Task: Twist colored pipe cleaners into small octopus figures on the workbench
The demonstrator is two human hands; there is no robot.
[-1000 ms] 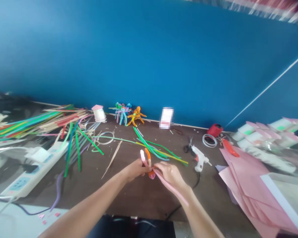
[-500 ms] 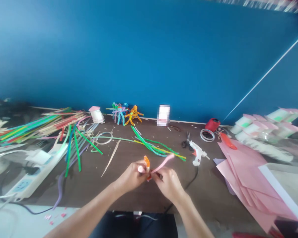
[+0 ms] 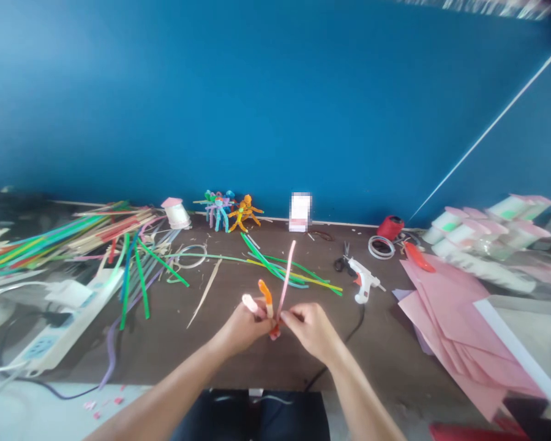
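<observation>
Near the front of the dark table, my left hand (image 3: 245, 324) is closed around a small bundle of bent pipe cleaners, with an orange end (image 3: 266, 293) and a thick pale pink end (image 3: 249, 303) sticking up. A long pink pipe cleaner (image 3: 287, 269) rises from the bundle, almost upright and leaning slightly right. The fingertips of my right hand (image 3: 310, 324) pinch it close to its base. Below the fingers, a red-orange part of the bundle (image 3: 274, 332) shows; the join itself is mostly hidden.
Green and yellow pipe cleaners (image 3: 275, 269) lie beyond my hands, with finished pipe-cleaner figures (image 3: 245, 214) by the wall. A glue gun (image 3: 363, 280), scissors (image 3: 343, 260) and pink sheets (image 3: 454, 331) are right. A power strip (image 3: 68, 327) and a pipe-cleaner pile (image 3: 82, 236) are left.
The long pink pipe cleaner has swung from slanting right to nearly upright. The orange and pale pink ends have shifted left and up a little. Both hands stay close together.
</observation>
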